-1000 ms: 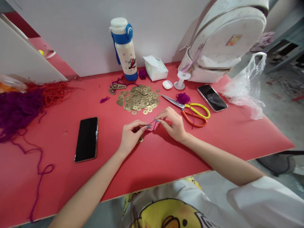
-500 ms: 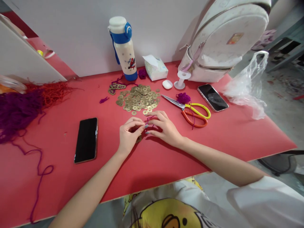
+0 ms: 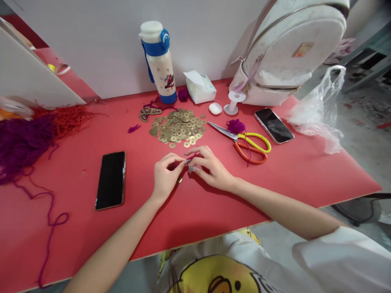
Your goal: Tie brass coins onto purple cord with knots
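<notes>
Purple cord held between two hands above the front half of the tabletop

The purple cord (image 3: 195,154) is clamped between the thumb and forefinger of the left hand (image 3: 165,173). The cord is met by the right hand (image 3: 214,169), whose fingers are curled and partly apart; whether it is gripped by them cannot be told. A coin (image 3: 180,180) is partly seen below the left fingertips, its far side covered by the hand.

The two hands are brought close together. Between them and the front edge of the red tabletop (image 3: 189,219), a wide stretch of open surface is left for the wrists, and the edge is crossed by both forearms. Beyond the fingertips only a narrow strip is left before the pile of holed coins (image 3: 180,126). Leftward, open surface is bounded by a dark-screened phone (image 3: 110,180); rightward, by scissors (image 3: 250,148), whose blades are pointed toward the coins and whose handles are crossed by a strand from a purple yarn ball (image 3: 235,126).

Along the back edge, a bottle (image 3: 161,69), a tissue packet (image 3: 201,90), a spool (image 3: 233,105) and a backpack (image 3: 293,57) are lined up. The left end is occupied by a purple yarn heap (image 3: 26,140), the right by a second phone (image 3: 274,125) and a plastic bag (image 3: 316,122).
</notes>
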{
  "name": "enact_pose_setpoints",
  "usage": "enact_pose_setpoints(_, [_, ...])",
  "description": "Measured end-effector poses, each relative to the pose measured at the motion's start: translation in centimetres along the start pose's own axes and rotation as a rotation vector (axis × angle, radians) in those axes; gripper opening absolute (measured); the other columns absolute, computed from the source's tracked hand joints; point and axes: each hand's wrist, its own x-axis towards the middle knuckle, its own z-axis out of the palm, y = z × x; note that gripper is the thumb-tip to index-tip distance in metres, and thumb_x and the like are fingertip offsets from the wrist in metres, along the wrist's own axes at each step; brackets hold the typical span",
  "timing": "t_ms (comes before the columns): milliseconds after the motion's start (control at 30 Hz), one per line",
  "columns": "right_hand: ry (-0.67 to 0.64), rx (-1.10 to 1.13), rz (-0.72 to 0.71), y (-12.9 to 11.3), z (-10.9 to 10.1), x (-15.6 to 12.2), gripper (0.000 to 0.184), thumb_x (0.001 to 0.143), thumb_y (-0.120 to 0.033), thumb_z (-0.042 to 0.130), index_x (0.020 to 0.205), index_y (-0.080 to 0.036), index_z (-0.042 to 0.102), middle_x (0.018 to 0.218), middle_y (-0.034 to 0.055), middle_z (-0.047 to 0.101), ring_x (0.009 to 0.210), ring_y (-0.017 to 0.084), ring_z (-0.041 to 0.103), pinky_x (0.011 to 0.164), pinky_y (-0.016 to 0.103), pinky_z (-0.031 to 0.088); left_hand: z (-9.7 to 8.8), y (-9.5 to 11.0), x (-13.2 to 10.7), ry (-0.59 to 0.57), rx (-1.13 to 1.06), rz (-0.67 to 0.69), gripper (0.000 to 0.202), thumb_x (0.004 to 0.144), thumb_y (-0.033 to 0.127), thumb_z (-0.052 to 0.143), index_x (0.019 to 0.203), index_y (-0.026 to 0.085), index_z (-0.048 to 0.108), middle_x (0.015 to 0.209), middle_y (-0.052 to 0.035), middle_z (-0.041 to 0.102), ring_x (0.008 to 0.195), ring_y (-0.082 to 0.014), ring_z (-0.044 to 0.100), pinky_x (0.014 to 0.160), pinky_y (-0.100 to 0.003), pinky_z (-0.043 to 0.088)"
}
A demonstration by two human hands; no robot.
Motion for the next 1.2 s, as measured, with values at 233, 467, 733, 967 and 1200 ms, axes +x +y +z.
enact_pose_setpoints(233, [0.156,-0.048,0.027,0.38,0.08,-0.13,0.015,0.097,-0.021,0.05,0.09,-0.023,0.062,0.124,0.0099,0.054,0.118,0.026,0.047,0.095,0.044,0.046,-0.07,0.26,-0.4,-0.161,0.159,0.213,0.01,0.083,0.021,0.068,0.074,0.022,0.071,0.076,-0.0015,0.068,0.07,-0.0156,0.062,0.067,-0.026,0.048])
enact_pose_setpoints(467, [0.088,0.004,0.043,0.8,0.19,0.26,0.014,0.098,-0.021,0.05,0.089,-0.023,0.061,0.108,0.0077,0.06,0.107,0.023,0.051,0.096,0.043,0.044,-0.21,0.26,-0.75,-0.153,0.125,0.274,0.018,0.093,0.025,0.058,0.075,0.021,0.063,0.074,-0.0009,0.063,0.067,-0.0138,0.059,0.065,-0.024,0.046])
enact_pose_setpoints(733, [-0.025,0.002,-0.014,0.66,0.05,0.36,0.015,0.097,-0.02,0.052,0.086,-0.021,0.062,0.106,0.007,0.063,0.102,0.022,0.052,0.095,0.041,0.044,-0.16,0.46,-0.72,0.011,0.046,0.192,0.013,0.087,0.024,0.065,0.076,0.021,0.07,0.079,-0.0017,0.068,0.072,-0.0148,0.062,0.065,-0.025,0.048])
enact_pose_setpoints(967, [-0.031,-0.017,-0.008,0.85,0.27,0.23,0.01,0.095,-0.028,0.058,0.088,-0.021,0.06,0.11,0.0076,0.064,0.104,0.022,0.052,0.092,0.039,0.045,-0.11,0.11,-0.38,-0.037,-0.007,0.19,0.01,0.084,0.018,0.067,0.076,0.019,0.073,0.078,-0.0014,0.068,0.07,-0.0128,0.063,0.063,-0.022,0.049])
enact_pose_setpoints(1200, [0.079,0.068,0.05,0.74,-0.01,0.24,0.023,0.102,-0.03,0.04,0.088,-0.021,0.056,0.099,0.0076,0.056,0.094,0.02,0.054,0.085,0.035,0.046,-0.02,0.28,-0.47,-0.131,-0.018,0.132,0.011,0.083,0.022,0.069,0.074,0.019,0.073,0.077,-0.0022,0.065,0.064,-0.012,0.061,0.055,-0.021,0.048])
